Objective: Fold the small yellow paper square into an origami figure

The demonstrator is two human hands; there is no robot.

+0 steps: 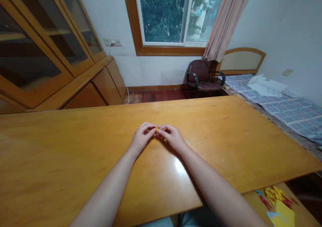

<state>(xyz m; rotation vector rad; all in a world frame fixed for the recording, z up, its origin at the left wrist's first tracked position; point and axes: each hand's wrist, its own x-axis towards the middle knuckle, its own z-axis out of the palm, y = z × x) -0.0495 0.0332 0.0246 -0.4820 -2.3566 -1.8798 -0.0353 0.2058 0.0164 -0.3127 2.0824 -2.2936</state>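
Both my hands meet at the middle of a long wooden table. My left hand and my right hand have their fingers curled and pinched together on a small yellow piece of paper held between the fingertips, just above the tabletop. Most of the paper is hidden by the fingers.
A lower surface at the bottom right carries several coloured paper pieces. Beyond the table stand a brown office chair, a bed with a checked cover on the right and a wooden glass-door cabinet on the left, under a window.
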